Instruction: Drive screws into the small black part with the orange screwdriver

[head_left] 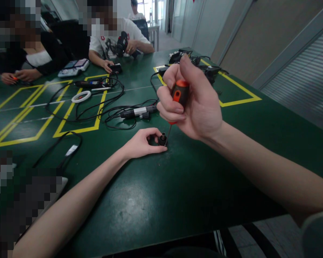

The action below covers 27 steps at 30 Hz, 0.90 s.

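On the green table (pixel 193 168), my left hand (pixel 144 144) pinches a small black part (pixel 163 139) with a metal cylinder on top, between thumb and fingers. The part's exact kind is too small to make out. My right hand (pixel 199 100) is wrapped around the black and orange handle of a screwdriver (pixel 181 94), held upright. Its thin shaft points down to the right edge of the black part. Whether the tip touches a screw is hidden.
Beyond my hands lies a black and silver electric screwdriver (pixel 140 111) with its coiled cable. Further left are a white ring (pixel 81 96), more cables and yellow tape rectangles (pixel 97 123). Black devices (pixel 211 73) sit at the back right. Across the table, a person holds a power drill (pixel 122 43).
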Tool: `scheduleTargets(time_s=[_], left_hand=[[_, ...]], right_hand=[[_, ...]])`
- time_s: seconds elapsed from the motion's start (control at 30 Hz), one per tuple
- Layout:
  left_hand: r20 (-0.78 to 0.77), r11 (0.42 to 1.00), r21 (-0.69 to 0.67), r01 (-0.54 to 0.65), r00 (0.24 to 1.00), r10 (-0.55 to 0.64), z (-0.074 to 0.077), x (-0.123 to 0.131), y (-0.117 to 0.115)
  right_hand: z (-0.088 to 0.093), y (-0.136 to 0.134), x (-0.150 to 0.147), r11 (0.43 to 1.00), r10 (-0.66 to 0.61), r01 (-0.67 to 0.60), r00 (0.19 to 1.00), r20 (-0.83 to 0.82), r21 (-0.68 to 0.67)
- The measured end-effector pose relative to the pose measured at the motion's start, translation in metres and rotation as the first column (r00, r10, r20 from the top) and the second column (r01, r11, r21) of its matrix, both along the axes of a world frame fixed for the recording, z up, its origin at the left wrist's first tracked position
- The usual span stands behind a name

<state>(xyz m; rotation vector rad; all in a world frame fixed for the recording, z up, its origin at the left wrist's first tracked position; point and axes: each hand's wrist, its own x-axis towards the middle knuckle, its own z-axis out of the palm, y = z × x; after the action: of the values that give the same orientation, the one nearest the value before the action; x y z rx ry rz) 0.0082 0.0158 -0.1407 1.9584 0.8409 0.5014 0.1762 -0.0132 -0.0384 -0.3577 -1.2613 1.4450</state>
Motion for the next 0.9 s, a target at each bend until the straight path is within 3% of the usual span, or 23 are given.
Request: scheduleTargets(time_s=[0.17,0.4,0.67,0.77,0.9], left_hand=[[0.006,1.0,0.008,-0.002,1.0,0.002,-0.0014,-0.0007,0.0007],[0.009,1.0,0.014,0.009,1.0,-0.01,-0.0026,0.0,0.0014],[0.03,1.0,0.015,0.005,1.0,-0.005,-0.0049,-0.0008,0.0017],[0.037,1.0,-0.001,0.011,0.999,-0.011,-0.006,-0.001,0.0017],[0.032,1.0,-0.002,0.014,0.999,-0.014,-0.0049,-0.0003,0.0019]], right_hand=[[-0.0004,-0.0006,-0.0025,0.997,-0.061,0.06,0.998,0.032,0.039],[0.0074,-0.0092,0.0011,0.991,0.126,-0.122,0.988,0.087,-0.046],[-0.0013,-0.0034,0.002,0.992,0.116,-0.118,0.992,0.054,0.039],[0.0001,-0.002,0.0015,0.989,0.15,-0.149,0.982,0.114,-0.023],[0.0019,-0.0062,0.0007,0.983,0.181,-0.181,0.983,0.018,0.002]])
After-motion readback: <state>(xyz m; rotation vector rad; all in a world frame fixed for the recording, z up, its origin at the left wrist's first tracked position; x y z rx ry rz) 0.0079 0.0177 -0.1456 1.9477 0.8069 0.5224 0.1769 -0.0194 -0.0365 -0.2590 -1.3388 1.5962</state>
